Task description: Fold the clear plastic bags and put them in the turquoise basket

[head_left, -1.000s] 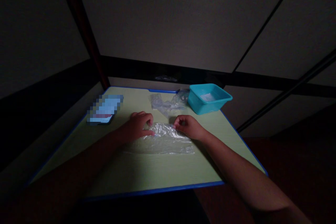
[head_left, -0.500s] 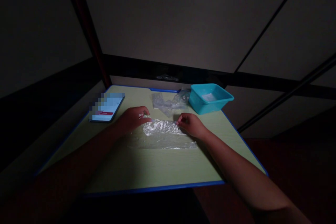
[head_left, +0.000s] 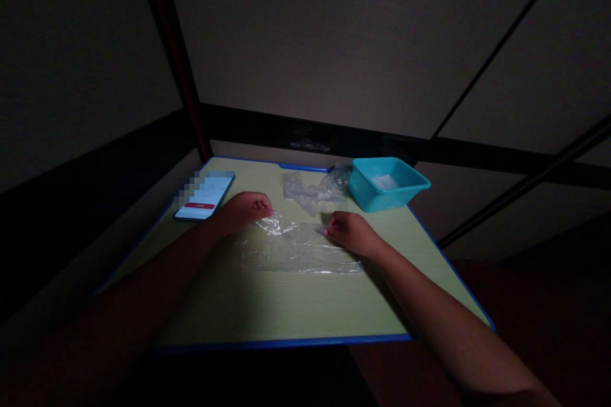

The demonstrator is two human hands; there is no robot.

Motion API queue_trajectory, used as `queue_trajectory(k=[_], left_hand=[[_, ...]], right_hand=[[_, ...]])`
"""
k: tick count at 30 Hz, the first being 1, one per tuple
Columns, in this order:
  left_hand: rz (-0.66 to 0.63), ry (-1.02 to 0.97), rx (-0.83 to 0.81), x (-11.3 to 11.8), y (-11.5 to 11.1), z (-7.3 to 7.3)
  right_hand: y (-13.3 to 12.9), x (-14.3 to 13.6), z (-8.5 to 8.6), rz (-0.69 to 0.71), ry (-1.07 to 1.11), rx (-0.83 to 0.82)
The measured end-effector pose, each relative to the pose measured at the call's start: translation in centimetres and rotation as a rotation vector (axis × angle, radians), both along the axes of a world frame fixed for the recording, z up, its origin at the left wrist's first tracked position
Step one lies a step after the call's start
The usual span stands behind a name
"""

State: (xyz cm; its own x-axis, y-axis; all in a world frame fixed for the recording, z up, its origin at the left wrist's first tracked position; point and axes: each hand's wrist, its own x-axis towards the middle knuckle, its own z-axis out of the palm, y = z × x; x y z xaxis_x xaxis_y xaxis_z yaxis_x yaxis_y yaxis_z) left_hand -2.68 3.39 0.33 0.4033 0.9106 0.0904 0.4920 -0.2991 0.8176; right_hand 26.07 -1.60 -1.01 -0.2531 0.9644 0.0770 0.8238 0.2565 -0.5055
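Observation:
A clear plastic bag [head_left: 298, 251] lies spread across the middle of the light green table [head_left: 286, 311], its far edge between my hands. My left hand [head_left: 251, 208] is closed on the bag's upper left corner, which is lifted and shiny. On the other side, my right hand [head_left: 347, 231] pinches the bag's upper right part between thumb and fingers. Beyond my hands lies more crumpled clear plastic [head_left: 315, 191], touching or close to the side of a turquoise basket [head_left: 389, 194].
A phone [head_left: 205, 196] with a lit screen lies at the table's left side. Something pale [head_left: 384, 182] sits inside the basket. Behind the table stands a panelled wall [head_left: 310, 44]. A blue rim runs round the table.
The bag's far part is flatter and less bunched than before. My left hand's fingers have curled in more, at the bag's corner. The whole view has shifted slightly.

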Motion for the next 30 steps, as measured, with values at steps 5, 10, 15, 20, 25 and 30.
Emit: queue_trajectory(k=[5, 10, 15, 20, 25, 30], left_hand=[[0.057, -0.033, -0.024, 0.6, -0.8, 0.4], [0.066, -0.034, -0.042, 1.2, -1.5, 0.8], [0.143, -0.151, -0.09, 1.6, -1.7, 0.5], [0.15, -0.286, -0.273, 1.8, -1.6, 0.1], [0.097, -0.282, -0.395, 1.6, -1.5, 0.0], [0.044, -0.236, -0.362, 1.2, -1.6, 0.3]], right_hand=[[-0.2, -0.1, 0.5, -0.041, -0.057, 0.004], [-0.5, -0.2, 1.1, -0.021, -0.109, 0.015], [-0.7, -0.1, 1.4, 0.008, -0.153, 0.013], [-0.6, -0.1, 1.6, 0.011, -0.141, 0.004], [-0.3, 0.2, 1.4, 0.037, -0.168, -0.01], [-0.1, 0.3, 1.2, 0.047, -0.125, -0.017]])
